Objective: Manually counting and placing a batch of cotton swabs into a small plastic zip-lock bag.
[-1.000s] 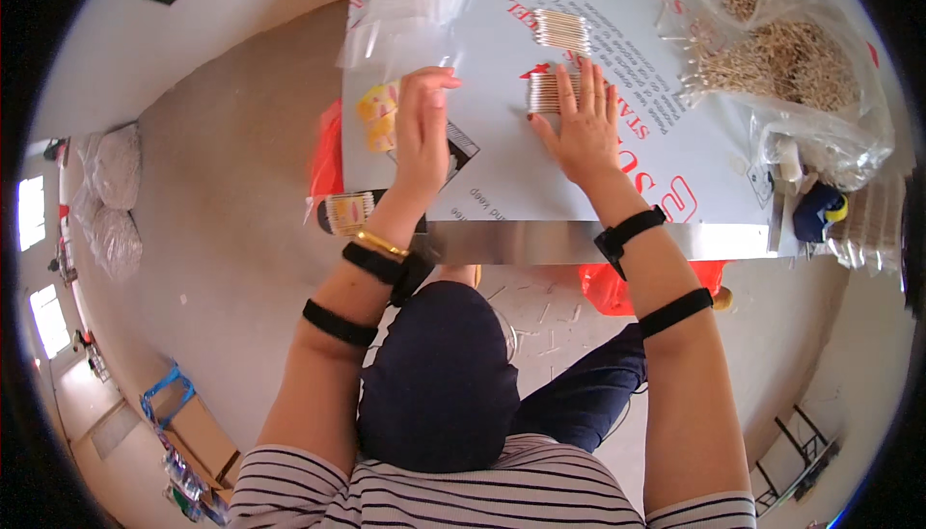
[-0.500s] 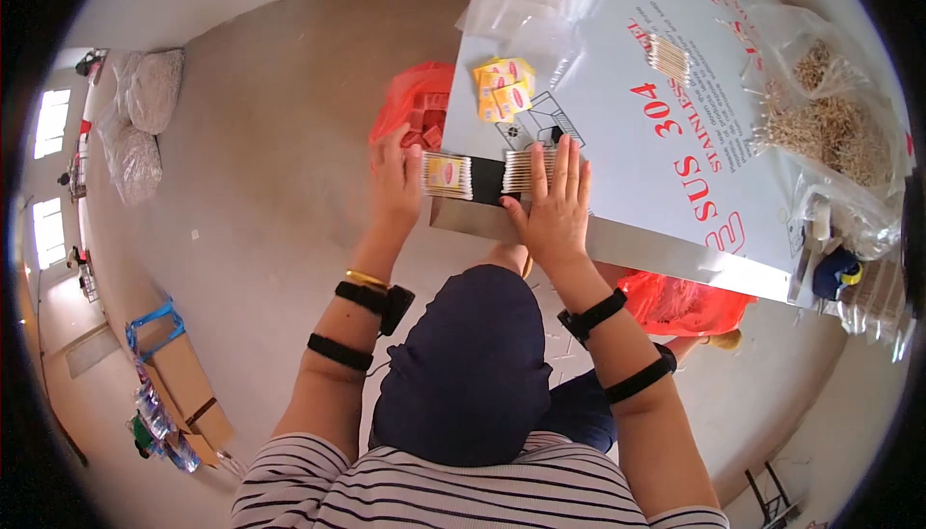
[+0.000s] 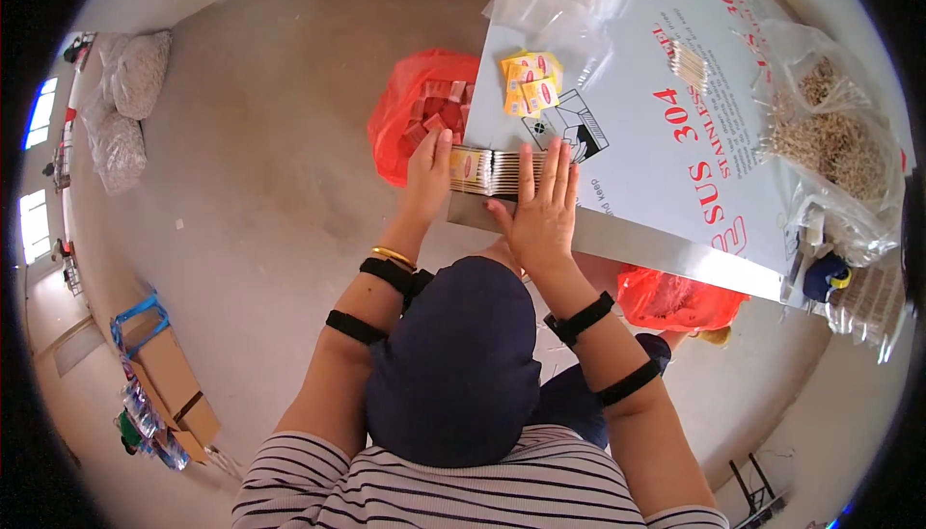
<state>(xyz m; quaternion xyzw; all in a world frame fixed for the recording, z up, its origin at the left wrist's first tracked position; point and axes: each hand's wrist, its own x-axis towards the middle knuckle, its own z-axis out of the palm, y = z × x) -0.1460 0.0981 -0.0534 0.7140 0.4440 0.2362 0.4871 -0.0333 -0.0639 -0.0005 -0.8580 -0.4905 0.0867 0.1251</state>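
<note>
Right hand (image 3: 547, 196) open and flat, fingers slightly spread over a flat row of white-tipped wooden cotton swabs (image 3: 503, 173), grasping nothing. Left hand (image 3: 428, 170) straight-fingered at 9 o'clock of an adjoining swab row with a yellow printed card (image 3: 469, 166); can't tell if it grips. I'd press lightly and evenly, sticks parallel, tips level. Count: two rows at hands, third swab row (image 3: 689, 67) at 2 o'clock; two red plastic bags, 10 o'clock (image 3: 387, 124) and 4 (image 3: 680, 305).
</note>
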